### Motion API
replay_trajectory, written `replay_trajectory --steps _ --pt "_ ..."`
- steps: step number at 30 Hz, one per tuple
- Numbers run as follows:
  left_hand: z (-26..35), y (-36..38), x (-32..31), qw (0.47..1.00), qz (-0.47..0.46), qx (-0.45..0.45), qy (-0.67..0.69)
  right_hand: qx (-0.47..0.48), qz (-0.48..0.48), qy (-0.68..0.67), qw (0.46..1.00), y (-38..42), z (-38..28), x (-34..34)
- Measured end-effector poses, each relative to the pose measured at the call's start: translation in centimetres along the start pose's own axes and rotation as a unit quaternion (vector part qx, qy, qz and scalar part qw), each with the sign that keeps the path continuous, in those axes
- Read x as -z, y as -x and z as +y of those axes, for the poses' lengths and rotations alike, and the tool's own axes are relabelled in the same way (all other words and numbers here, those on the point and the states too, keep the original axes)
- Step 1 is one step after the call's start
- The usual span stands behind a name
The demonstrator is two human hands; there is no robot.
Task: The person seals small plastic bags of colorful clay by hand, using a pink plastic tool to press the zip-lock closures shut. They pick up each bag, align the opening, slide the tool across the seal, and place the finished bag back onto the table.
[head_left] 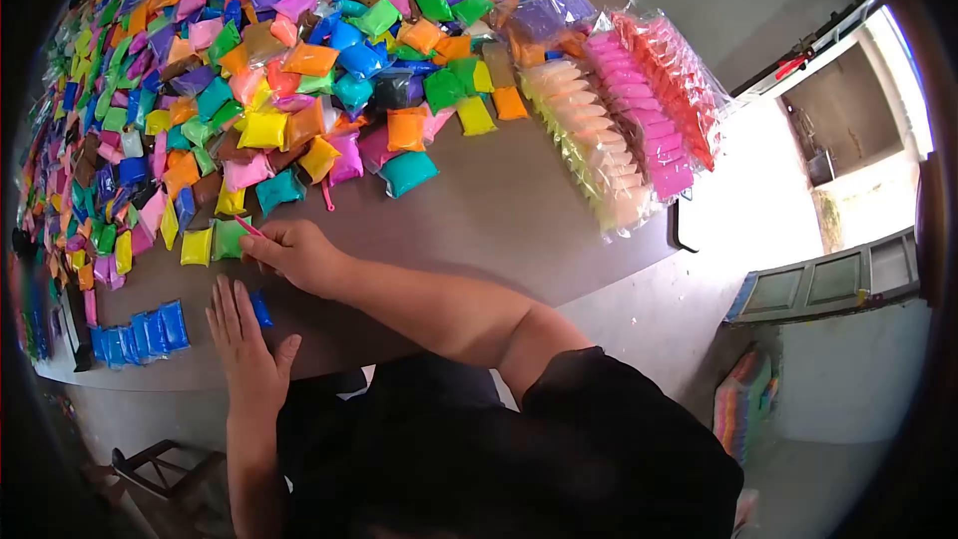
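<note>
My left hand (pixel 247 344) lies with fingers stretched and thumb apart at the table's near edge, holding nothing. Beside its fingers is a small blue packet (pixel 261 309), partly hidden by the hand. To the left, several blue packets (pixel 140 334) lie overlapped in a row. My right hand (pixel 299 255) is closed with a thin pink stick (pixel 249 228) poking out past its fingertips. A green packet (pixel 230 239) lies just by those fingertips, touching or nearly touching them, next to a yellow packet (pixel 197 247).
A big heap of coloured packets (pixel 264 130) covers the far left of the brown table (pixel 479 210). Another pink stick (pixel 328 197) lies at the heap's edge. Clear bags with stacked pink packets (pixel 639 120) and peach packets (pixel 589 140) stand at the right end.
</note>
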State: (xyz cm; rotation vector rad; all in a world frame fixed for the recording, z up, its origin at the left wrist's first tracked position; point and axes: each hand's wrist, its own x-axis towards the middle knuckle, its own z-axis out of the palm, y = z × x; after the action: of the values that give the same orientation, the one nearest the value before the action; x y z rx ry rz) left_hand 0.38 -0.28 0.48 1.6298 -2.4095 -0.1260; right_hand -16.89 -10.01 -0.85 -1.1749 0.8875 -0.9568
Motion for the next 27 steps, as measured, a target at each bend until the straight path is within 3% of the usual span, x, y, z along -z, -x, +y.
replay_trajectory --steps 4,5,7,9,11,14,15,17,20,21,24,25,27 --pt "1.2 -0.7 -0.4 0.998 -0.052 -0.017 -0.026 0.018 0.020 -0.004 1.000 -0.1 0.5 0.0" --pt "1.1 -0.4 -0.1 0.997 -0.075 -0.002 -0.033 0.033 0.041 0.047 0.997 0.0 0.6 0.0" --pt "0.6 -0.7 0.5 0.998 -0.007 -0.054 0.028 0.036 0.042 0.072 0.996 -0.2 1.4 -0.1" --pt "-1.6 -0.4 0.4 0.966 0.051 -0.030 0.252 -0.017 0.025 -0.022 0.999 -1.0 2.5 0.1" --pt "-3.0 -0.5 0.1 0.939 0.161 0.059 0.299 -0.067 0.037 -0.074 0.994 -0.5 0.5 0.1" --pt "-4.6 -0.3 -0.5 0.913 0.180 0.113 0.348 -0.085 0.043 -0.131 0.987 -0.2 -0.7 0.2" --pt "-3.9 -0.2 -0.1 0.915 0.177 0.122 0.342 -0.081 0.044 -0.163 0.982 -0.1 -0.9 0.5" --pt "-2.6 -0.4 0.4 0.971 0.119 -0.020 0.206 -0.075 0.040 -0.191 0.978 -0.1 -0.9 0.9" --pt "-2.8 0.4 0.0 0.993 0.097 -0.031 0.067 -0.082 0.038 -0.194 0.977 -0.2 -0.6 0.7" --pt "-3.0 0.1 0.4 0.993 0.098 -0.026 0.055 -0.079 0.027 -0.201 0.976 -0.4 -0.7 0.7" --pt "-3.8 0.1 1.1 0.967 0.190 0.170 0.002 -0.081 0.035 -0.179 0.980 -0.1 -0.8 0.7" --pt "-4.5 0.1 1.0 0.967 0.189 0.171 -0.001 -0.081 0.033 -0.182 0.979 -0.2 -0.9 0.7" --pt "-6.0 0.3 0.8 0.940 0.302 0.155 -0.037 -0.086 0.033 -0.170 0.981 -0.1 -1.0 0.7"
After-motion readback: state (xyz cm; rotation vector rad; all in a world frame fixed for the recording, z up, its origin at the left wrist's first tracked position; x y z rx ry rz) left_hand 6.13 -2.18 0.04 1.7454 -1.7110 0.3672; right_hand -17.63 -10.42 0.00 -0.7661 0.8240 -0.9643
